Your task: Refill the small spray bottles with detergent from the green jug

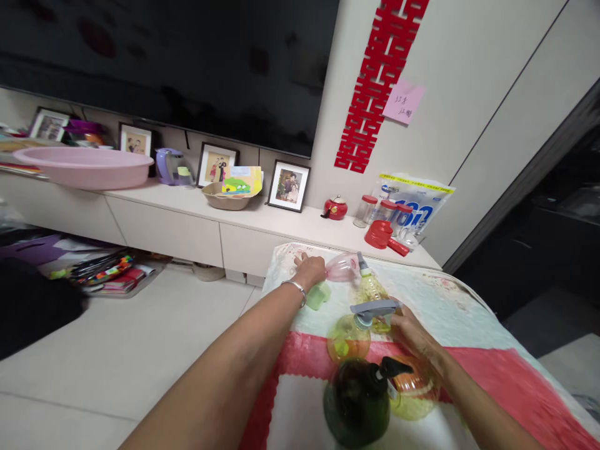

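My left hand [310,271] is closed around the narrow end of a clear pink bottle [341,267] lying on its side; the hand hides that end. A pale green piece [319,295] sits just below this hand. My right hand [409,326] has its fingers against the side of a clear yellowish bottle [370,289] with a grey nozzle, partly hidden. In front stands a round yellow spray bottle [347,340] with a grey trigger head. Nearer me are a dark green bottle [356,406] with a black spray head and an orange-yellow ribbed bottle [415,387].
A patterned cloth [473,325] covers the table. Behind it, a long white cabinet [178,200] bears a pink basin [89,167], photo frames, red-lidded jars [365,211] and a red pot [335,207]. A large TV [187,69] hangs above. Stacked items lie on the floor at left.
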The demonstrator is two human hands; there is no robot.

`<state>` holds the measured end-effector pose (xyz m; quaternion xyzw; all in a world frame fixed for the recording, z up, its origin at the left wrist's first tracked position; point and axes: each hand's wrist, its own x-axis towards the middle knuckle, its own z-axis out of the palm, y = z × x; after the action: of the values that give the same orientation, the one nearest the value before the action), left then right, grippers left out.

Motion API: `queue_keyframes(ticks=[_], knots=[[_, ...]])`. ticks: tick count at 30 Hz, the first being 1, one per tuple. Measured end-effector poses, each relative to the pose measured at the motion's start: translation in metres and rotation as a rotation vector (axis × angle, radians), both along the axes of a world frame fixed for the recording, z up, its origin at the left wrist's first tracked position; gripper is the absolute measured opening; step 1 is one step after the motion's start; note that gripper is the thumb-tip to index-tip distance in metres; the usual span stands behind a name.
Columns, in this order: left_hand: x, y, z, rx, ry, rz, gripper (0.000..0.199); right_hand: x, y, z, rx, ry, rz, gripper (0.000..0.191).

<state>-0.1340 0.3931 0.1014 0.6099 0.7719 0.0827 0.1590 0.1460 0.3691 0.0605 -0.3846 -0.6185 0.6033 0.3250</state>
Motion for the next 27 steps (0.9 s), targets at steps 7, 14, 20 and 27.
queue_keyframes(ticks=[7, 14, 20, 27], knots=[[0.016, -0.016, 0.022, 0.153, 0.078, -0.136, 0.030, 0.034, -0.013, 0.020, -0.069, 0.118, -0.104, 0.081], [0.036, -0.016, 0.080, 0.201, 0.139, -0.258, 0.025, 0.088, -0.053, 0.021, -0.142, 0.182, -0.273, 0.117], [0.078, -0.023, 0.117, 0.208, 0.227, -0.574, 0.019, 0.111, -0.068, 0.004, -0.047, 0.234, -0.368, 0.118], [0.135, -0.041, 0.121, 0.245, 0.229, -0.844, 0.032, 0.116, -0.064, -0.006, 0.039, 0.207, -0.450, 0.111]])
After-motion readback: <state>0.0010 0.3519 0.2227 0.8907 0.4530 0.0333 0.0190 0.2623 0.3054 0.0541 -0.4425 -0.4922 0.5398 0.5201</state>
